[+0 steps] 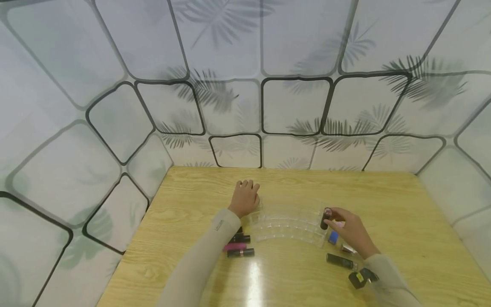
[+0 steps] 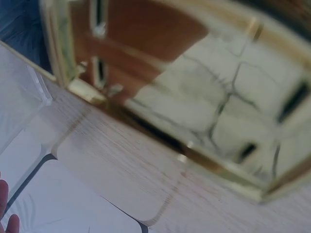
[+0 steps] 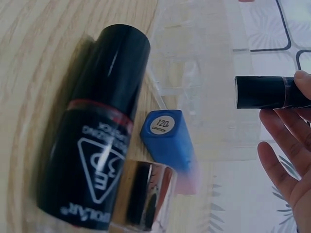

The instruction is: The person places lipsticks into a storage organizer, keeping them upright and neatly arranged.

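Note:
My right hand (image 1: 350, 230) pinches a dark lipstick (image 1: 324, 218) between thumb and fingers, at the right end of a clear, curved, tiered organizer (image 1: 287, 226). In the right wrist view the held lipstick (image 3: 262, 92) points sideways over the transparent organizer (image 3: 194, 73). At the organizer's far left end rests my left hand (image 1: 244, 199), its fingers loosely bent and nothing visible in them. Whether they touch the organizer is unclear. A blurred, shiny gold-edged object (image 2: 194, 97) fills much of the left wrist view, where only fingertips (image 2: 4, 194) show.
Black lipsticks (image 1: 241, 253) and a magenta one (image 1: 235, 247) lie beside my left forearm. Right of the organizer are a blue lipstick (image 1: 333, 237), a black tube (image 1: 339, 261), a silvery one (image 1: 348, 248) and a black piece with a yellow label (image 1: 357, 279). A patterned wall (image 1: 238, 106) stands behind the table.

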`<state>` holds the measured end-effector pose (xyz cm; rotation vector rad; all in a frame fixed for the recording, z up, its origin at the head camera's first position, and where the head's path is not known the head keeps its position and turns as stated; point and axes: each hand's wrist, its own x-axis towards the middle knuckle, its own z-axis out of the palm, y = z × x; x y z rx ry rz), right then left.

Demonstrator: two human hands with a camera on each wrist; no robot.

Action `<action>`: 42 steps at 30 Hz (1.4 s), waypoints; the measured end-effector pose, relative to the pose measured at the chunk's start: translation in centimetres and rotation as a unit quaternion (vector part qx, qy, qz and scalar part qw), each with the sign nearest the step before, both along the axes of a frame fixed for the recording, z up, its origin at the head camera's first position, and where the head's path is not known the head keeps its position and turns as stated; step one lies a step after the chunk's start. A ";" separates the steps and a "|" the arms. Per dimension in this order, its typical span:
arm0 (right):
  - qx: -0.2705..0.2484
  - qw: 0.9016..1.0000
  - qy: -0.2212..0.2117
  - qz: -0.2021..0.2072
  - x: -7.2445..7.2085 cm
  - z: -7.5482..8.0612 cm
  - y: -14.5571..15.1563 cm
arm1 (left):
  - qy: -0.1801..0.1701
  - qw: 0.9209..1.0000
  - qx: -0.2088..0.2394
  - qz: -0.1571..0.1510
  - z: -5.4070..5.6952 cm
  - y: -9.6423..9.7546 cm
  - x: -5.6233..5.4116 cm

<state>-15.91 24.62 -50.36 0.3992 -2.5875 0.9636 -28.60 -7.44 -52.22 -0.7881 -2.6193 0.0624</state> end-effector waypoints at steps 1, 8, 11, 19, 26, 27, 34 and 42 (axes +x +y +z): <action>0.001 1.000 0.000 -0.002 0.0 -0.1 0.0 | 0.001 1.000 0.001 0.000 0.0 0.0 0.0; 0.004 1.000 0.008 -0.016 0.1 -0.9 -0.1 | 0.005 1.000 0.013 0.000 0.1 0.0 0.1; 0.005 1.000 0.017 -0.024 0.3 -1.1 -0.3 | 0.006 1.000 0.014 0.000 0.0 0.0 0.1; -0.001 0.997 0.064 -0.032 1.0 -1.4 -1.0 | 0.014 1.000 0.009 0.000 0.0 -0.1 0.1; 0.013 0.996 0.060 -0.067 1.4 -2.1 -1.2 | 0.013 1.000 0.013 0.001 -0.1 -0.1 0.1; 0.013 0.996 0.057 -0.069 1.4 -2.1 -1.3 | 0.014 1.000 0.013 0.001 -0.1 -0.1 0.1; 0.004 0.995 0.079 -0.067 1.6 -2.4 -1.6 | 0.032 0.999 0.013 -0.008 -0.1 0.0 0.2; 0.002 0.994 0.088 -0.061 1.5 -2.6 -1.7 | 0.032 0.999 0.005 -0.027 0.0 -0.1 0.1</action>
